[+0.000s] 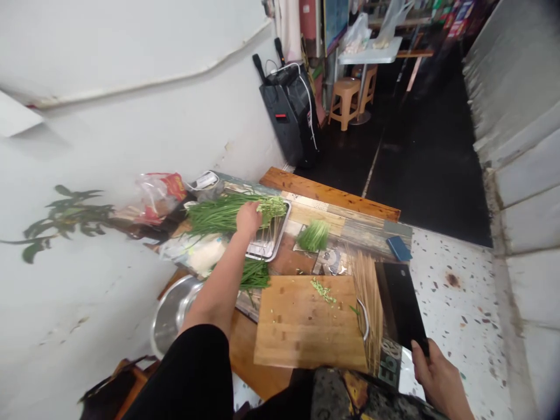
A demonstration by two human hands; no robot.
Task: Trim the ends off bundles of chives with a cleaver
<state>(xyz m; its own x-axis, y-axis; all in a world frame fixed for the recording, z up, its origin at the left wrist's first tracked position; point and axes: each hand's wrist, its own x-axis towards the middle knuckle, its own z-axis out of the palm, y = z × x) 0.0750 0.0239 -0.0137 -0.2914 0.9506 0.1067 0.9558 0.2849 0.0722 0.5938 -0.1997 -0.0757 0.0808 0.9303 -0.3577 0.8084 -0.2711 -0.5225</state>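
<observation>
A large heap of long green garlic chives [219, 213] lies across a white-rimmed tray [285, 224], pale cut ends to the right. Stretched out over it, my left hand [249, 218] has its fingers curled on the chives; the fingertips are partly hidden. My right hand [433, 368] grips the handle of a dark, broad-bladed cleaver [399, 300], held off to the right of the wooden cutting board [306, 326]. Small chopped pale-green bits [322, 290] are scattered near the board's far edge. Behind the board sits a short cut bunch of chives [314, 235].
Thin wooden skewers [368, 309] lie along the board's right side. A metal bowl [163, 324] stands at the left, below a plastic bag [203, 254]. More chives [254, 274] rest beside the board. A blue box [398, 248] is at the table's right end; a bench [328, 192] runs behind.
</observation>
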